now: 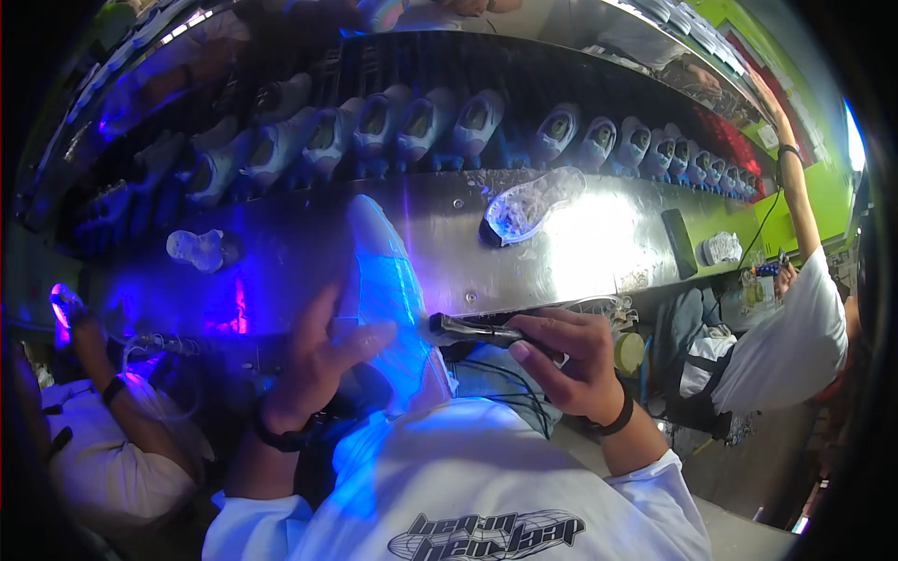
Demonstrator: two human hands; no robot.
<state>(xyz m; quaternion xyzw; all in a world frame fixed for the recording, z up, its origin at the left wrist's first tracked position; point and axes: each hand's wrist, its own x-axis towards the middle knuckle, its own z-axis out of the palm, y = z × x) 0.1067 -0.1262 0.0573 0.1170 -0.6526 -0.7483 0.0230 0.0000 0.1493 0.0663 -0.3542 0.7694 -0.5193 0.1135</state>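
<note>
One white shirt (468, 467) with a dark print on its front, nearest of all, on the near side of the blue-lit shoe (389, 280), used here as landmark. Shoe sits between the hands, toe pointing away, heel end toward the shirt; contact with shirt cannot be told.

Left hand (323, 351): at the shoe's left side, thumb lying across it, fingers reaching along its left edge. Whether it is clamped on the shoe cannot be told. Right hand (571, 360): right of the shoe and apart from the left hand, fingers closed around a dark handheld tool (482, 331). Tool tip just beside the shoe's right side; touching or not, unclear. Dark band on each wrist.

Beyond the shoe: steel bench (617, 245). On it, right of the shoe toe, a mottled shoe-shaped piece (535, 204) with one dark end; well left of the toe, a small pale piece (195, 250).

Co-workers: one in pale clothing (122, 463) far left of the shoe, one in a white shirt (781, 346) far right, arm raised.

Farther still beyond the shoe: a long row of pale shoes (421, 123).
</note>
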